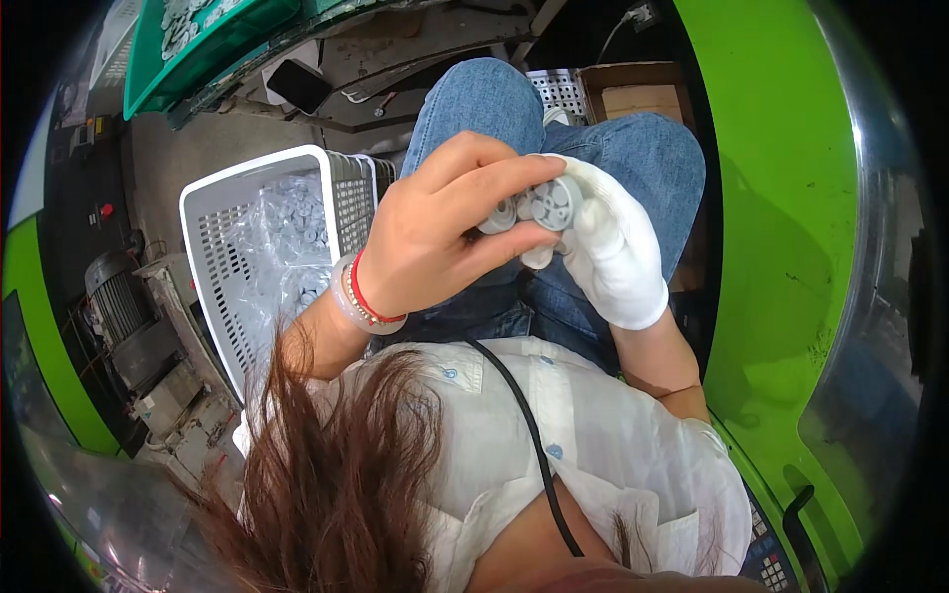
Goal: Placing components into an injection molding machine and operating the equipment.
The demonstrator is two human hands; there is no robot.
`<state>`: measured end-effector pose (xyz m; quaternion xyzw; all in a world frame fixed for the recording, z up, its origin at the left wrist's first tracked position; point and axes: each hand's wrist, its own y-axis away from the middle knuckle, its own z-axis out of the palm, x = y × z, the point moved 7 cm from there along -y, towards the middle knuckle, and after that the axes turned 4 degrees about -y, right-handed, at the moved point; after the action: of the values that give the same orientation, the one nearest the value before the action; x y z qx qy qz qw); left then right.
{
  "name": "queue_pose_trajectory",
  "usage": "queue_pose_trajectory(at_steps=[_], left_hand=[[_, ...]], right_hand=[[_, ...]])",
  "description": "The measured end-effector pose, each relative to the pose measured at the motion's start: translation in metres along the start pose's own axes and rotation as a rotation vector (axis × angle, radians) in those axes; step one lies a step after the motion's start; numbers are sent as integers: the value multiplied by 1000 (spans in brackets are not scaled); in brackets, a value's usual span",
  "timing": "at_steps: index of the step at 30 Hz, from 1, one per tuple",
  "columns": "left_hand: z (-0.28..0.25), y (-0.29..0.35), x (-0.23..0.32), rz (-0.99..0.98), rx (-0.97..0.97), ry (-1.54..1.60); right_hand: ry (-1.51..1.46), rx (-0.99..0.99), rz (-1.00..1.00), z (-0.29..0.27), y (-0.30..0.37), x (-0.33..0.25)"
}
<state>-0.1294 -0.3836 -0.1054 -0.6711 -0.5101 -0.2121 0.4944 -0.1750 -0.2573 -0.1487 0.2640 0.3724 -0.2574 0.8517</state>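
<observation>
Above my lap, a grey round plastic part point(557, 204) with several holes through its face is pinched between the thumb and fingers of my bare left hand point(430, 222). Bracelets circle that wrist. Another grey round piece point(499, 215) shows under the same fingers; whether the two are joined I cannot tell. My right hand point(623, 262), in a white knitted glove, closes on the holed part from the other side. Its fingertips are partly hidden behind the part.
At my left stands a white perforated basket point(329, 198) holding a clear plastic bag point(287, 232) of grey parts. A green tray point(168, 74) with more grey pieces is at the far left. Bright green machine panel point(781, 227) rises on my right. Beyond my knees sits a cardboard box point(638, 77).
</observation>
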Motion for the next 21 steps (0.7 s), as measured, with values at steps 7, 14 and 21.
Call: queue_pose_trajectory(at_steps=[7,14,21], left_hand=[[15,13,-23,-130,-43,-4],[10,62,-111,-642,191,1260],[-7,96,-298,-948,615,1493]], right_hand=[[364,53,-10,1,-9,7],[336,117,38,-19,-28,17],[245,187,37,-64,-41,15]])
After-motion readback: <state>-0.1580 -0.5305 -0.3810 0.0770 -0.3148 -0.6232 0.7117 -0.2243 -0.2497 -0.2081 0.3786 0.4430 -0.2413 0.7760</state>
